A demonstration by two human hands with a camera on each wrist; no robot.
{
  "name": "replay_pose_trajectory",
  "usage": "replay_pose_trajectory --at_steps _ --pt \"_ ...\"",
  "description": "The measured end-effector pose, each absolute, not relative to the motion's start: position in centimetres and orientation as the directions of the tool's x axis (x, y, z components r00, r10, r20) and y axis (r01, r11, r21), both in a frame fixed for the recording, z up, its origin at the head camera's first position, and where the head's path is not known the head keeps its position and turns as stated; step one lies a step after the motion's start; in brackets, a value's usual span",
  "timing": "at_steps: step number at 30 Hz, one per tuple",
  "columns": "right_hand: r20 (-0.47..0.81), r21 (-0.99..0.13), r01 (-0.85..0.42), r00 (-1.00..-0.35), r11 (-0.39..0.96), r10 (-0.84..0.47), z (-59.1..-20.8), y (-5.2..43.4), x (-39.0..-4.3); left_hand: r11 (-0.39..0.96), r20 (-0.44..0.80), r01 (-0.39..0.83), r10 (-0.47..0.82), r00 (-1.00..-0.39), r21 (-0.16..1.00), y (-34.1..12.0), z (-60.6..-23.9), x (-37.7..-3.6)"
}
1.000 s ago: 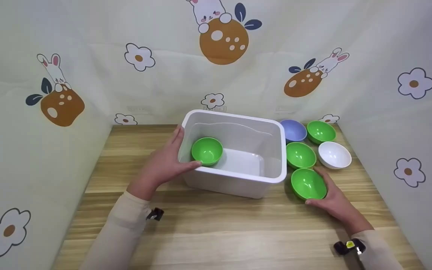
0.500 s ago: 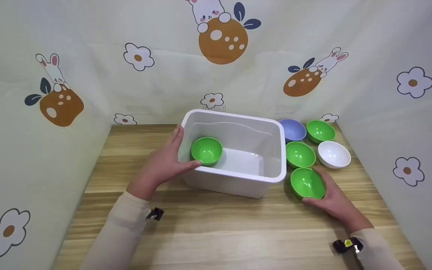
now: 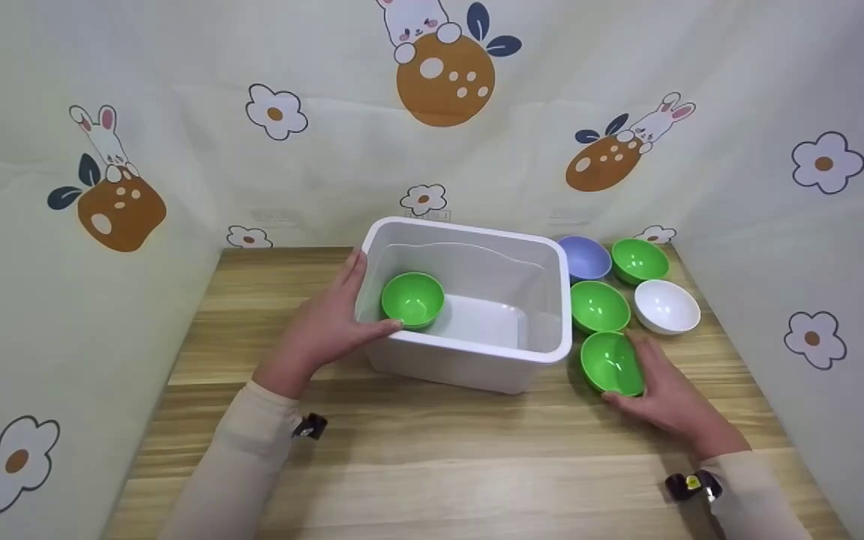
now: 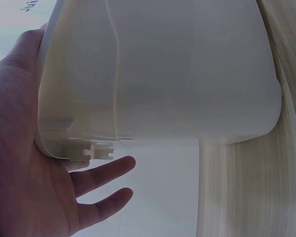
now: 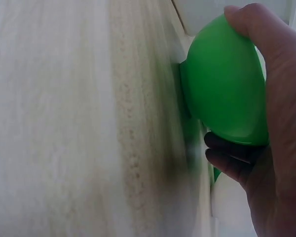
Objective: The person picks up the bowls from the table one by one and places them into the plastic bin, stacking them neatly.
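Observation:
My left hand (image 3: 331, 319) holds the left front corner of a white plastic bin (image 3: 469, 351), its thumb over the front rim. In the left wrist view two fingers (image 4: 106, 175) stretch out below the bin's rim. A green bowl (image 3: 413, 300) sits inside the bin at its left end. To the right of the bin, my right hand (image 3: 668, 394) grips another green bowl (image 3: 610, 364), thumb at its near rim and fingers round the far right side. The right wrist view shows this bowl (image 5: 227, 84) with its base close to the table; its inside is hidden there.
Beyond the gripped bowl stand a green bowl (image 3: 599, 306), a white bowl (image 3: 667, 306), a blue bowl (image 3: 586, 257) and another green bowl (image 3: 640, 260). The wooden table (image 3: 432, 457) ends at a patterned cloth wall (image 3: 327, 165) behind and at both sides.
My right hand has shifted slightly left and covers more of the gripped bowl's right side. The left hand, the bin and the other bowls keep their places.

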State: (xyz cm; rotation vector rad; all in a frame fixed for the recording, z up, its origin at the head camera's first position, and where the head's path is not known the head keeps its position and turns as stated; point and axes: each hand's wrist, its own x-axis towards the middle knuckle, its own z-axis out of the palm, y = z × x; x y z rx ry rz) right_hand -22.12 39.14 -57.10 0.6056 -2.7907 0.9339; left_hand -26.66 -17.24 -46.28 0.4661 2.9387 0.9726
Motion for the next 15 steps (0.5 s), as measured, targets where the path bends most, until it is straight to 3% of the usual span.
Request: replay_pose_trajectory --at_steps 7,15 --pt "0.215 -0.481 -0.409 -0.913 0.775 -0.348 -56.52 38.88 -22.41 0.776 0.079 0.27 0.276 -0.958 0.57 -17.38 -46.28 -26.62" --pt "0.228 -0.484 -0.416 -0.909 0.77 -0.348 -56.13 39.14 -21.88 0.775 0.096 0.287 0.284 -0.954 0.563 -17.3 -46.32 -26.59"
